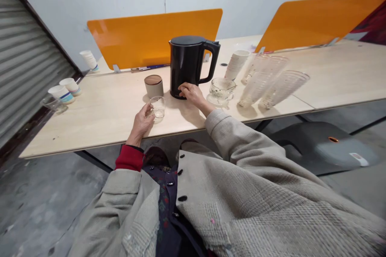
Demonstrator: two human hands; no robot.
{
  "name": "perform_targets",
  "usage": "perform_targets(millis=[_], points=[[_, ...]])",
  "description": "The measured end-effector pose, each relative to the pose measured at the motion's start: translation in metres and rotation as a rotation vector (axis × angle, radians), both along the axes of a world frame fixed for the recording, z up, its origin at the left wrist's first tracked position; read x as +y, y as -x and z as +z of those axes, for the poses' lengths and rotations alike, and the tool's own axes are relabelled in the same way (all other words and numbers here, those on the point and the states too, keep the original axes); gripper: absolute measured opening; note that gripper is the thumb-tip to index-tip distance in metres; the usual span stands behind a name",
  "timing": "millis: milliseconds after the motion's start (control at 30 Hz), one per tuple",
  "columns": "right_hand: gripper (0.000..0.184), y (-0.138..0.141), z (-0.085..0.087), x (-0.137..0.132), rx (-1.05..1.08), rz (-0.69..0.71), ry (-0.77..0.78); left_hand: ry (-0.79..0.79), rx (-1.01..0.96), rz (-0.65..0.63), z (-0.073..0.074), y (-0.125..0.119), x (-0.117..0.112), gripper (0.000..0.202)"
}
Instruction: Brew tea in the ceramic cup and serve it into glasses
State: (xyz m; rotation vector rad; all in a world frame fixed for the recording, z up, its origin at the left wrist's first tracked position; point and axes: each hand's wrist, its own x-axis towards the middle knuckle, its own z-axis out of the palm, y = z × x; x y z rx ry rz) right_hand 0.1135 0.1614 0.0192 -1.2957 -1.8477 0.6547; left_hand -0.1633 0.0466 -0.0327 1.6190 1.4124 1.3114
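Left hand [140, 124]: fingers are curving around a small clear glass tumbler [157, 107], pressing against its near side, with the tumbler standing on the tabletop. Right hand [193, 94]: fingers are lying against the lower body of a black electric kettle [185, 66], lightly bent; whether they are closing on it, I cannot tell. The 2 hands are working close together. A wood-lidded ceramic jar [153, 85] is standing just behind the tumbler, and a ribbed glass cup [221, 90] is sitting just right of the kettle. Beyond it, a stack of white paper cups [237, 64] and 3 ribbed glasses [283, 88] are lying on the pale wooden table [90, 128]. Further paper cups [62, 94] are standing at the left, before an orange divider [153, 36].
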Motion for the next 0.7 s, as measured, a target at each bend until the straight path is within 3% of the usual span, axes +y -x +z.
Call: perform_targets(millis=[267, 467, 600, 700], points=[[0.028, -0.002, 0.008, 0.034, 0.030, -0.058, -0.006, 0.011, -0.044, 0.023, 0.001, -0.002, -0.001, 0.080], [0.035, -0.002, 0.005, 0.047, 0.011, -0.066, -0.020, 0.019, -0.054, 0.006, 0.006, -0.005, -0.003, 0.076], [0.040, 0.005, 0.002, 0.036, -0.082, -0.113, -0.035, 0.004, -0.052, 0.008, 0.005, -0.005, -0.002, 0.073], [0.049, 0.018, -0.002, 0.010, -0.177, -0.154, -0.058, 0.007, -0.037, 0.004, 0.004, -0.004, -0.002, 0.071]])
